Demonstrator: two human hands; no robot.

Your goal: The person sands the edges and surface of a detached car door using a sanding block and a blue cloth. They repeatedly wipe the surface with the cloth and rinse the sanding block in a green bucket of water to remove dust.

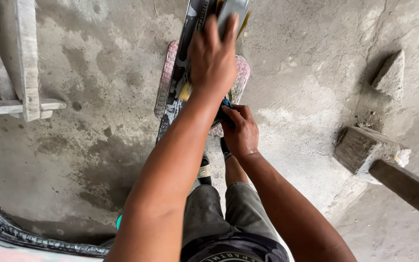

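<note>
Long dark panel (178,87), glossy black with pale smears, lies on the concrete floor (98,145) directly ahead of the person. Long axis runs away from the body, near end by the feet, far end out of frame at the top, leaning slightly to the right as it goes. It rests across a pinkish patterned mat or slab (241,73).

Left hand (213,58): reaches farther out, laid flat on the panel's upper stretch, fingers pressed over a grey block or pad (233,12) with a yellowish edge showing beneath. Palm down, closed over the block.

Right hand (241,131): nearer the body, at the panel's right edge, fingers curled around a blue scrap, possibly cloth (226,104); the scrap is mostly hidden.

Hands apart along the panel's length, left ahead, right behind and just beside the left forearm.

Surroundings: concrete chunks (369,145) to the right, wooden frame (25,63) to the left, dark curved trim (6,233) at lower left.
</note>
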